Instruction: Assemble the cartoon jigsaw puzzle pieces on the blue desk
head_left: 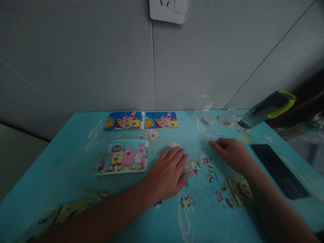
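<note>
Fingers (174, 153) of your left hand (165, 177) lay spread left of multicoloured jigsaw pieces (193, 167), mid-frame; your farther right hand (231, 153) curled, contents unclear.

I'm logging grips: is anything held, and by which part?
None visible, but can't tell: the left hand, flat by jigsaw pieces, and curled right hand hide their palms.

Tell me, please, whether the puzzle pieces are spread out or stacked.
Spread out: the puzzle pieces lie in separate clusters across the table.

No words or numbers are legible. Barcodes (146, 152) line the right edges of the front picture card (124, 157) and blue picture card (123, 120).
</note>
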Available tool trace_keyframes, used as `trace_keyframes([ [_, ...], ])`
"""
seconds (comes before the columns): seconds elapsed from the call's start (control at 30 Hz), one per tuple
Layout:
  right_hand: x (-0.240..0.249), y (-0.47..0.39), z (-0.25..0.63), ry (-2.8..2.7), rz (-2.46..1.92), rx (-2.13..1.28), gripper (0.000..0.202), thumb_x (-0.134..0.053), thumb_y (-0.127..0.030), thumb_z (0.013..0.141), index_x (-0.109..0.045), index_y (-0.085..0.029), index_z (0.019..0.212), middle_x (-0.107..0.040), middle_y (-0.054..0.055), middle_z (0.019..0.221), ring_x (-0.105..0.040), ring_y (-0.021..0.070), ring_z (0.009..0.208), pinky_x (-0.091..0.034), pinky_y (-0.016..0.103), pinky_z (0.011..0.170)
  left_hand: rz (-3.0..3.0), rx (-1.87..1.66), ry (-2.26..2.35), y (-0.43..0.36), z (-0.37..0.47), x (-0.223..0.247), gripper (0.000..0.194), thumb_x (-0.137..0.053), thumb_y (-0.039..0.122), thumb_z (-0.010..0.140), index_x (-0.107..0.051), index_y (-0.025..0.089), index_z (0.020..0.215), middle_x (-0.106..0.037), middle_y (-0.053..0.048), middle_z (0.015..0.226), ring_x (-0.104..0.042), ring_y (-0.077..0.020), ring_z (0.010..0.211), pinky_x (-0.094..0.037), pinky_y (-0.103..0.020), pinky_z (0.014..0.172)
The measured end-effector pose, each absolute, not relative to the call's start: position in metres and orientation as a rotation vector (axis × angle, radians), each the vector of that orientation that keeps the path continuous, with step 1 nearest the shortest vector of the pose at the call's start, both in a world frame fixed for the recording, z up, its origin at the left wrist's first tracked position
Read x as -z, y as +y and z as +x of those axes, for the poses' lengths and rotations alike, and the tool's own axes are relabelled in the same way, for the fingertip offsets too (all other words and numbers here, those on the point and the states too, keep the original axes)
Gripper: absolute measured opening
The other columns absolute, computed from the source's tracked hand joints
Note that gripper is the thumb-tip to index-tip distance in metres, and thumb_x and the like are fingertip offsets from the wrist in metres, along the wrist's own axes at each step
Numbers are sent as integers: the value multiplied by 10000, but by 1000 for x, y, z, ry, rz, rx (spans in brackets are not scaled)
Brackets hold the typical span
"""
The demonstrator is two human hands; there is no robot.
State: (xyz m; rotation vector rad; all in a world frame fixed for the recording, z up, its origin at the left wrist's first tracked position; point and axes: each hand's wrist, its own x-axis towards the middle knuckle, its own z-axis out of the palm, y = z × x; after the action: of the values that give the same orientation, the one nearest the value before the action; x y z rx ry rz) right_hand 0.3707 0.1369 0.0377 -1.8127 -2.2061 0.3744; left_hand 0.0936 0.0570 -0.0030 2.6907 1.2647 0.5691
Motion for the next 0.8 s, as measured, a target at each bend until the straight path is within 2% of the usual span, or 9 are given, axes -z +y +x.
trace_keyframes([
  [0.13,-41,140,374,-2127,-1864,-301,478,-492,-563,949,-666,-205,684,-647,30,600,-569,178,534,-389,314,536,2681,-566,1270,57,93,4,509,-402,462,1047,-494,151,1440,-484,-122,1535,-376,-285,1471,-241,-520,1252],
  [0.33,-32,141,378,-2196,-1795,-469,354,-525,-483,940,-766,-224,937,-766,65,818,-698,240,703,-503,358,658,2698,-533,1267,57,93,4,516,-384,464,1054,-488,142,1444,-471,-119,1544,-365,-286,1475,-236,-513,1255],
  [0.5,-29,141,380,-2225,-1721,-536,272,-581,-432,912,-774,-243,948,-785,53,849,-710,237,721,-540,357,681,2690,-546,1270,57,93,4,516,-389,463,1053,-484,145,1448,-472,-121,1544,-374,-289,1469,-236,-523,1255],
  [0.8,-30,143,379,-2190,-1734,-522,334,-541,-459,927,-778,-224,928,-782,63,824,-713,269,711,-540,396,663,2695,-565,1265,57,94,3,518,-392,466,1052,-491,139,1441,-488,-129,1528,-394,-284,1456,-249,-517,1250],
])
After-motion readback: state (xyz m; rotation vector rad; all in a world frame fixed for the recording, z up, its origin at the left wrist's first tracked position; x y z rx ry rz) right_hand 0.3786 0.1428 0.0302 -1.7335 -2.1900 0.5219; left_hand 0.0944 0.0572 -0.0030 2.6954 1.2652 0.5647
